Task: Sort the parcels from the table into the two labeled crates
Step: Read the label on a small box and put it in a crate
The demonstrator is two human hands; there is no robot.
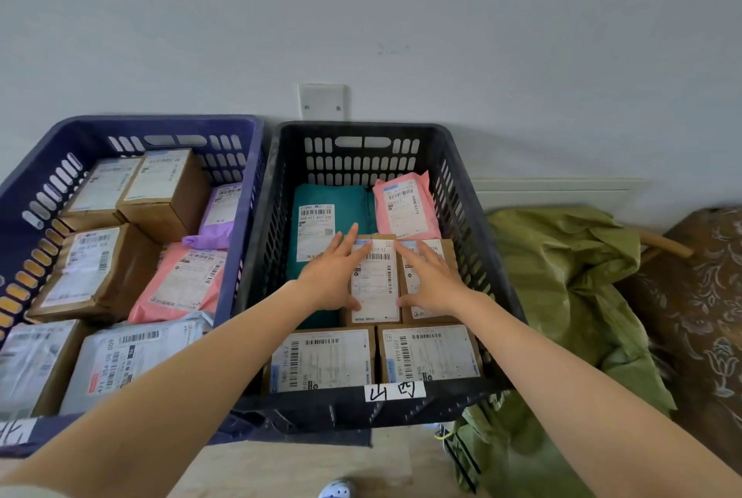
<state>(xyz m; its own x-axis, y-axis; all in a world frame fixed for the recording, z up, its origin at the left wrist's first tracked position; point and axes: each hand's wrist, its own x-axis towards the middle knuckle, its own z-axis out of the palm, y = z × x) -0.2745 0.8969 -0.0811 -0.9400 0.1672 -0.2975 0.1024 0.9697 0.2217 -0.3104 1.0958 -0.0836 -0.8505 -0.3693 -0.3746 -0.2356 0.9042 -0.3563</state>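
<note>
Parcel point(375, 282) is flanked by both hands — left hand point(333, 276) and right hand point(431, 280), each grip released, flat; it is best pressed level in the black crate point(361, 403).

Single view only; no second view to overlap with. The head-worn wide-angle camera looks forward and steeply down from above the person's two bare forearms, close to the work. Beyond the fingertips point(353, 230) stands the plain grey wall point(361, 15), which fills the upper frame. Under the fingers sits the black slotted plastic crate point(473, 184), centred; the blue slotted plastic crate point(36, 192) lies left of them, cropped by the frame edge.
</note>
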